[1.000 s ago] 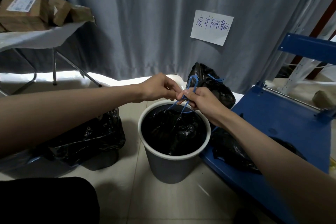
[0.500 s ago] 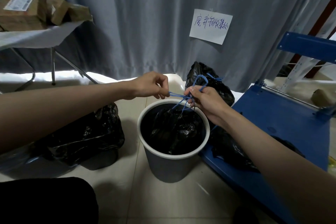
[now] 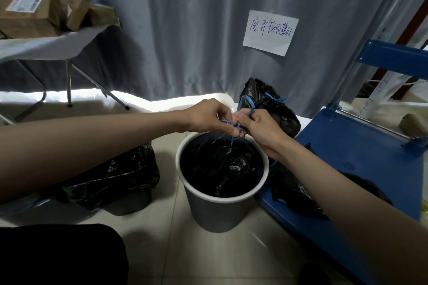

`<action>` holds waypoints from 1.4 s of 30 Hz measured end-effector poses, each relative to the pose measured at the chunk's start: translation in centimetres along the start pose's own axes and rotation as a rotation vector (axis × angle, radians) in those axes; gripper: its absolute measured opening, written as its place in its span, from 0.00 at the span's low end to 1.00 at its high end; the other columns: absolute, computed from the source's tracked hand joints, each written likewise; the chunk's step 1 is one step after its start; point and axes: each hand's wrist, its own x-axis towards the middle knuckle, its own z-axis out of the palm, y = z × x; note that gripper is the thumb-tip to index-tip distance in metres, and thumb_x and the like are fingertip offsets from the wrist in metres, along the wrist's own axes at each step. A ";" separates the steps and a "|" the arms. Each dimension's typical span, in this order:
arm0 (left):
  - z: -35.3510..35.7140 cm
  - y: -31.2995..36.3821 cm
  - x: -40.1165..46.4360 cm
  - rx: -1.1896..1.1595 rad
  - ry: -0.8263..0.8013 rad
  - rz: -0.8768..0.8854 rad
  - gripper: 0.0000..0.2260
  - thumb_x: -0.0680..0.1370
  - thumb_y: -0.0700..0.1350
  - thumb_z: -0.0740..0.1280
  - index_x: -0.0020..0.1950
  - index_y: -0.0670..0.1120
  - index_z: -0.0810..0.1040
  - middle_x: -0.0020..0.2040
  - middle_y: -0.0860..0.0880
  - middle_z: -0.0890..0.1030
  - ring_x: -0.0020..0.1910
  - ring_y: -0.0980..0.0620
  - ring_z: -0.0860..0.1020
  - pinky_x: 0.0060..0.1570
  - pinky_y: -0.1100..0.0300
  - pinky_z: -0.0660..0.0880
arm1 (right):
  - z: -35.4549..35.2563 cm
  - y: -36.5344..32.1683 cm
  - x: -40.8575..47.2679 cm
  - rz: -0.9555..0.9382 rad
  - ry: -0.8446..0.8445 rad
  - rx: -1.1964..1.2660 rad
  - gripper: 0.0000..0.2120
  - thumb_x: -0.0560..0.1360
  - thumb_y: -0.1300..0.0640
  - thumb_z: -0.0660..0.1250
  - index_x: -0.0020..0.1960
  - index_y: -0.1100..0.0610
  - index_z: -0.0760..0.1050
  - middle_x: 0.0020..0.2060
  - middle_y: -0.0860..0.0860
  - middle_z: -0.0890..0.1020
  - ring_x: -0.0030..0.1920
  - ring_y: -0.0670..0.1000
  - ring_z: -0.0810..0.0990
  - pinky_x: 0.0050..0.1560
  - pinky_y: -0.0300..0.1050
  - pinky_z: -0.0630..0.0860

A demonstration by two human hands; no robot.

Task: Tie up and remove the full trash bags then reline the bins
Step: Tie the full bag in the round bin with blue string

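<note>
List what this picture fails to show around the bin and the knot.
- Head view: knot in the thin blue drawstring, covered by the left hand and right hand.
- Contents of the black plastic bag in the round white bin: opaque.
- Blue metal cart: cut by right edge.

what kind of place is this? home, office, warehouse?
Probably a back-room or storeroom waste corner, not a home. Cues: a handwritten paper sign pinned to a grey curtain, a blue platform cart carrying a tied black trash bag, and cardboard parcels stacked on a folding table.
</note>
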 end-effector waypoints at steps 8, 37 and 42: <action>1.2 0.1 0.1 -0.167 -0.078 -0.063 0.13 0.71 0.47 0.77 0.49 0.39 0.84 0.38 0.47 0.79 0.36 0.55 0.73 0.40 0.63 0.71 | -0.2 -0.3 -0.4 -0.036 0.011 -0.080 0.15 0.82 0.62 0.60 0.38 0.58 0.78 0.31 0.50 0.78 0.31 0.44 0.76 0.38 0.34 0.74; 2.8 0.2 -1.4 0.554 0.220 0.224 0.08 0.77 0.52 0.68 0.54 0.53 0.81 0.45 0.46 0.83 0.47 0.43 0.79 0.40 0.56 0.67 | 0.7 1.7 1.3 0.516 0.079 0.253 0.13 0.77 0.67 0.64 0.35 0.58 0.70 0.27 0.50 0.65 0.24 0.44 0.60 0.19 0.34 0.59; 2.4 0.1 -0.9 0.350 0.095 0.232 0.06 0.75 0.48 0.73 0.45 0.46 0.85 0.32 0.52 0.80 0.33 0.58 0.75 0.38 0.61 0.70 | 0.3 2.7 1.5 0.510 0.069 0.273 0.05 0.79 0.63 0.65 0.44 0.61 0.75 0.30 0.53 0.69 0.24 0.44 0.64 0.19 0.35 0.63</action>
